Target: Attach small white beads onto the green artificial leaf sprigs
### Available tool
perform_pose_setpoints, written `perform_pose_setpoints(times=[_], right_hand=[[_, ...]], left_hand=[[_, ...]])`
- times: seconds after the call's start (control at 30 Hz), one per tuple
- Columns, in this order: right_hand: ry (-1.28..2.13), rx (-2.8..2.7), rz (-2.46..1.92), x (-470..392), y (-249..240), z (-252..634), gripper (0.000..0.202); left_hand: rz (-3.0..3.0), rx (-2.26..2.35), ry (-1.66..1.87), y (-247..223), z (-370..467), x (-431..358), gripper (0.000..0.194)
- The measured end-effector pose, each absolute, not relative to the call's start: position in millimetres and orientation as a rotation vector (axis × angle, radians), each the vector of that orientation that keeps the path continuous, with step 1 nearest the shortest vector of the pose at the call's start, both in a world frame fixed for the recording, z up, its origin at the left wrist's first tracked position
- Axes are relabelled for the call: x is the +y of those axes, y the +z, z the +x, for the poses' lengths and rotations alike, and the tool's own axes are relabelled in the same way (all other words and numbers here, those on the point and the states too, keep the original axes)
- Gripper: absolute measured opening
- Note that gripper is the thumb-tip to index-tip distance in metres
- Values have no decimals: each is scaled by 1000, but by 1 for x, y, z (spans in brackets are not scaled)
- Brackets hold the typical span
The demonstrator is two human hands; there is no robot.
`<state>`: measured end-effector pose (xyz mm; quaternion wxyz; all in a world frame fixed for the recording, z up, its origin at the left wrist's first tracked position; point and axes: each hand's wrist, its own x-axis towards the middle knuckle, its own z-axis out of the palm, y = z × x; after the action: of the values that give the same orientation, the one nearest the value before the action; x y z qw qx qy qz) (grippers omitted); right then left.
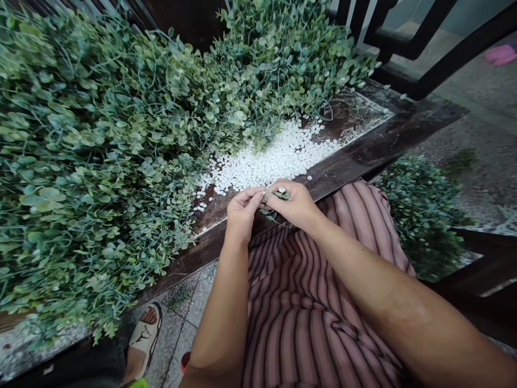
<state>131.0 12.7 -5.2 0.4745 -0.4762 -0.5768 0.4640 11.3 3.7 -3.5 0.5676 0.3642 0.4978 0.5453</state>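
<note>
Left hand (241, 213): pinched at sprig's end, centre of frame
Right hand (299, 205): closed around leafy sprig (269, 215)
White pieces (264, 166): many left loose, beyond hands
Greenery (100, 124): heaped, upper left
Progress: sprig judged unfinished; completed share cannot be told

Green sprig (270, 214), partly hidden, near loosely heaped white pellets (278, 159).

Dense small-leaved foliage (100, 118) mixed green, yellow-green in places, bluish elsewhere. Small round pieces (266, 161) bright white. Flat wooden tabletop (371, 143) dark brown, whitish streaks near corner. Draped cloth (299, 312) dusty pink, striped dark brown. Open-toed sandal (146, 337) cream, black printed figure. Speckled stone floor (167, 328) grey.
</note>
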Motion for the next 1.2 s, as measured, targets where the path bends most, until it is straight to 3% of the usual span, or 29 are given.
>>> perform_pose_setpoints(times=[0.47, 1.2], right_hand=[[902, -1396, -1204, 8, -9, 122, 11], [893, -1352, -1248, 3, -11, 118, 12]], left_hand=[[930, 1410, 1513, -11, 27, -3, 13], [971, 1466, 1477, -14, 29, -6, 9]])
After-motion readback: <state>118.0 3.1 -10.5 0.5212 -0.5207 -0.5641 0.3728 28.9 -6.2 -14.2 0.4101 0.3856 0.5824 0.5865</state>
